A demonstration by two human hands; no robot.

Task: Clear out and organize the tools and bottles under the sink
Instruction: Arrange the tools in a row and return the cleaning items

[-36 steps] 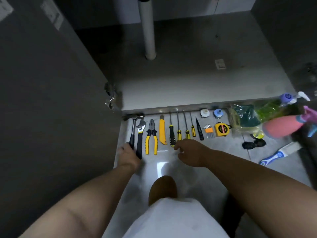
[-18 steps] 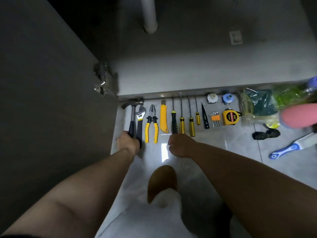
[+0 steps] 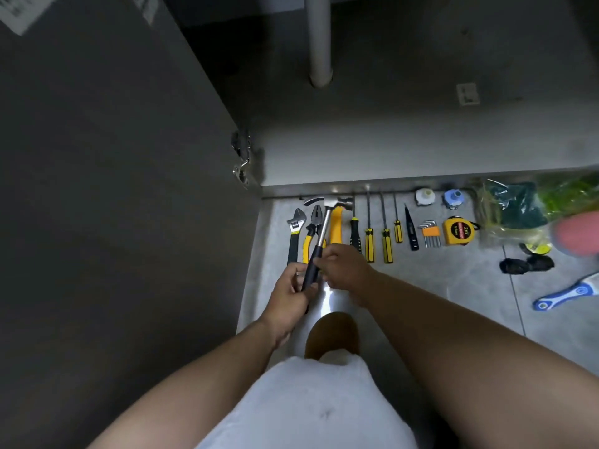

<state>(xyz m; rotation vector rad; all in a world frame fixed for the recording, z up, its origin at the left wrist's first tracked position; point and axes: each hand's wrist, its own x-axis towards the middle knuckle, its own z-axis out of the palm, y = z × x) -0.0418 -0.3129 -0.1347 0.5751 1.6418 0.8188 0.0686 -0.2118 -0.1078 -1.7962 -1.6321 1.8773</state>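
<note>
A claw hammer [image 3: 324, 228] with a black grip is lifted off the floor, tilted with its head over the row of tools. My left hand [image 3: 291, 290] grips the black handle near its end. My right hand [image 3: 343, 267] pinches the handle just above it. On the tiles lie an adjustable wrench [image 3: 295, 233], yellow pliers [image 3: 311, 234], a yellow utility knife [image 3: 336, 228], several screwdrivers [image 3: 385, 244], hex keys [image 3: 430, 233] and a yellow tape measure [image 3: 458, 231].
The open cabinet door [image 3: 113, 189] stands on the left, and the cabinet floor [image 3: 389, 131] has a white drain pipe [image 3: 319, 43]. At right lie a plastic bag of sponges [image 3: 512, 212], a pink bottle [image 3: 580, 236], a black cloth [image 3: 525, 264] and a blue-white brush [image 3: 570, 291].
My left hand has lifted the hammer off the floor and swung it rightwards over the pliers. My right hand has moved left and taken hold of the handle.
</note>
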